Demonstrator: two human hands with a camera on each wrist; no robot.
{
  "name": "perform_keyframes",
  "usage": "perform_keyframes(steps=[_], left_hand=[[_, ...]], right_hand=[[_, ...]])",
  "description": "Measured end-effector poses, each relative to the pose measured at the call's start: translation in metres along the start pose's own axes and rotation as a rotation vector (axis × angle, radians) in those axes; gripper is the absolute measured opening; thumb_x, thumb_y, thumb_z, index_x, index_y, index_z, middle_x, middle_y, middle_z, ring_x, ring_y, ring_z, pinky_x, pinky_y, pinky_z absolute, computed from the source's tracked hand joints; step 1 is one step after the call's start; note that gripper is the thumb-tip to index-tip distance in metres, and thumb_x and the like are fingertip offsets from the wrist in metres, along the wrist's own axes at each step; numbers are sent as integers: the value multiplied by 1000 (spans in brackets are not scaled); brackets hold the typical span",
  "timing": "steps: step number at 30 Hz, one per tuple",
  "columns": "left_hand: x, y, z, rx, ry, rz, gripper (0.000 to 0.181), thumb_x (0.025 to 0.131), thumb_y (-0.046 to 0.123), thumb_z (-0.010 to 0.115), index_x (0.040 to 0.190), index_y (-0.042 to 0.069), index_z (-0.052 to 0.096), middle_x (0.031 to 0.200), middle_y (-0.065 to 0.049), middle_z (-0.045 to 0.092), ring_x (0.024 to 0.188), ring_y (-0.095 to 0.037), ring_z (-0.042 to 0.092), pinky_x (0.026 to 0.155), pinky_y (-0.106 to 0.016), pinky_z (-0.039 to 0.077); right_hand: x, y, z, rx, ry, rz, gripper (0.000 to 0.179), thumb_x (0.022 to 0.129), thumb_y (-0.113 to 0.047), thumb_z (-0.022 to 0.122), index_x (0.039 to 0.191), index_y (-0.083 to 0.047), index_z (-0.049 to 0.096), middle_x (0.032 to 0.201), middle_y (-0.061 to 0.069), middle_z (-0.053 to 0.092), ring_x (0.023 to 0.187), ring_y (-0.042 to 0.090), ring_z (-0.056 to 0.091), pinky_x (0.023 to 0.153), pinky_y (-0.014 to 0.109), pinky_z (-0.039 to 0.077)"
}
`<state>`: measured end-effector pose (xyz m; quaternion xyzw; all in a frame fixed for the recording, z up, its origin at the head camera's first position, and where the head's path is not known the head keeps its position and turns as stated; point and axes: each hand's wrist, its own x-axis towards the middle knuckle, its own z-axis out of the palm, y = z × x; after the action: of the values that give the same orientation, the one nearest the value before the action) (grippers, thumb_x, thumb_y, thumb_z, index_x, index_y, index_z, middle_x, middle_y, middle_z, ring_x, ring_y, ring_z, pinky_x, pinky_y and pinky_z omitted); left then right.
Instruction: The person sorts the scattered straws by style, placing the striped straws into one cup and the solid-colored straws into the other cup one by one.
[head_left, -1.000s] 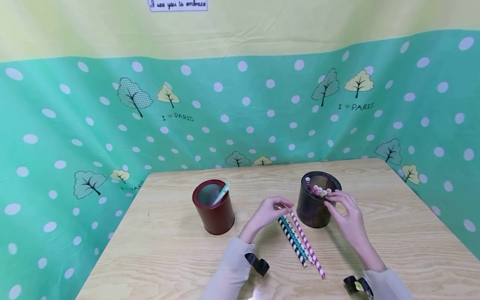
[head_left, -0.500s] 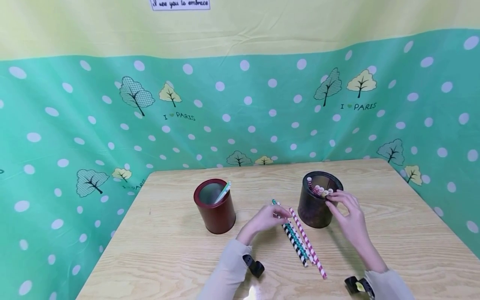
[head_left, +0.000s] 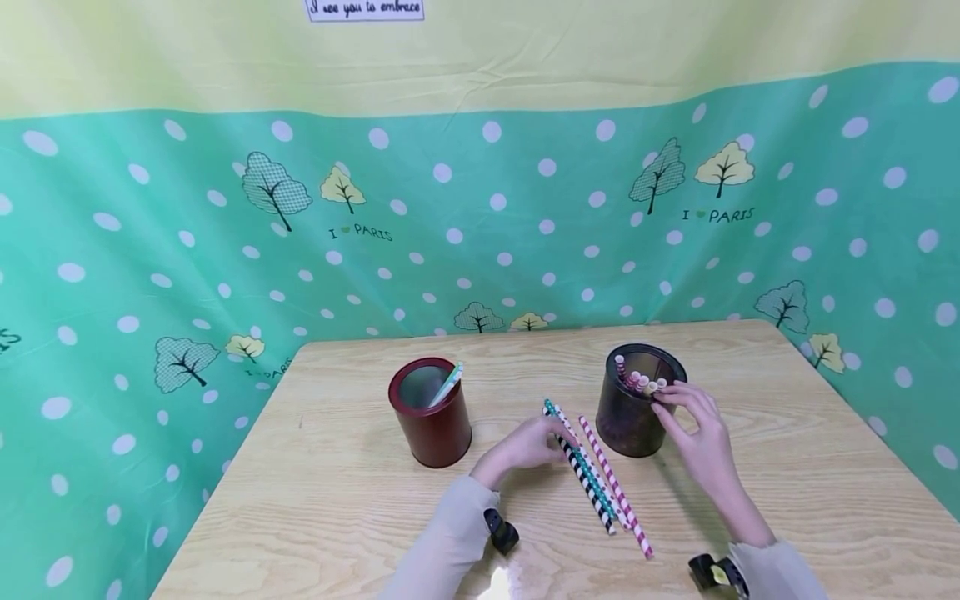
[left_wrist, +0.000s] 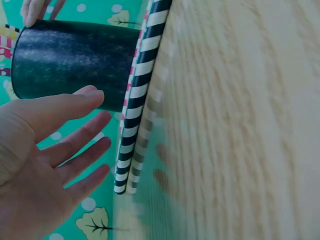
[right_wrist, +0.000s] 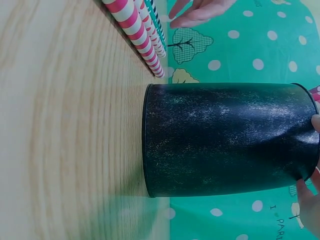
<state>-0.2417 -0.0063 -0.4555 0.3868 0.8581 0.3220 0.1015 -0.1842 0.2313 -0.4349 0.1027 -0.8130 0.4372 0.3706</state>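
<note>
Several patterned paper straws lie side by side on the table: a pink-striped straw (head_left: 617, 487), a green dotted one, a white one with red dots and a black-striped straw (left_wrist: 135, 102). Just over their far part hovers my left hand (head_left: 528, 443), fingers loosely bent and, in the left wrist view, apart from the straws with nothing held. My right hand (head_left: 705, 433) pinches the near right rim of the dark cylindrical pen holder (head_left: 626, 427), which stands upright. Inside that holder stand several straws (head_left: 637, 382), mostly pink, their lower parts hidden by its wall.
To the left stands a dark red pen holder (head_left: 437, 435) with light green straws (head_left: 447, 386) leaning on its rim. The wooden table (head_left: 337, 500) ends at a green dotted cloth backdrop (head_left: 480, 225). Black wrist cameras (head_left: 501, 532) sit on both wrists.
My left hand has shifted slightly left and down along the straws, uncovering their far ends. My right hand stays at the dark holder's rim.
</note>
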Motion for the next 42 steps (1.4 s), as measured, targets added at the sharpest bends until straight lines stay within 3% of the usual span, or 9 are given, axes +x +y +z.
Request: perform_keyframes(steps=[5,11,18,26,32,38,42], left_hand=[[1,-2,3,61,-33,14,20,74,-1,65,92,8,68,94,0,62,85,-10,54,73,-14,40],[1,0,8,66,-43,-22,21,72,0,68,91,7,68,92,0,60,73,-9,53,65,-12,38],[-1,0,14,163,-75,12,18,72,3,69,88,11,70,93,4,62,89,-6,52,79,-13,37],[-4,0,16,254,-107,9,22,71,0,67,87,14,71,89,6,60,88,-4,50,79,-13,36],[-7,2,14,280,-110,-3,17,73,2,67,84,15,71,90,5,55,88,-5,47,80,-14,35],[-9,1,13,262,-86,-8,14,74,4,67,83,15,69,89,6,52,88,-5,46,80,-15,35],[-10,1,13,216,-46,21,12,76,5,66,83,15,67,90,6,52,89,-5,46,79,-15,36]], right_hand=[[0,1,1,-2,-8,8,17,71,5,67,88,0,65,98,6,59,108,5,42,94,13,25],[-1,2,2,-8,-14,5,17,71,5,67,88,1,65,97,11,58,108,7,42,94,13,25],[-3,3,1,-7,3,-27,18,69,8,67,86,2,64,96,10,59,108,1,41,94,12,25],[-4,2,1,-2,13,-44,21,68,11,67,86,1,65,96,4,59,107,2,42,94,12,25],[-3,6,3,21,18,-75,19,70,7,67,87,0,65,97,6,59,108,5,42,95,14,26],[-7,32,9,104,42,-107,18,76,-4,67,93,-11,67,103,-2,59,112,12,43,99,19,24],[-6,21,5,86,27,-76,15,77,-4,65,92,-5,66,102,5,59,111,13,42,99,21,24]])
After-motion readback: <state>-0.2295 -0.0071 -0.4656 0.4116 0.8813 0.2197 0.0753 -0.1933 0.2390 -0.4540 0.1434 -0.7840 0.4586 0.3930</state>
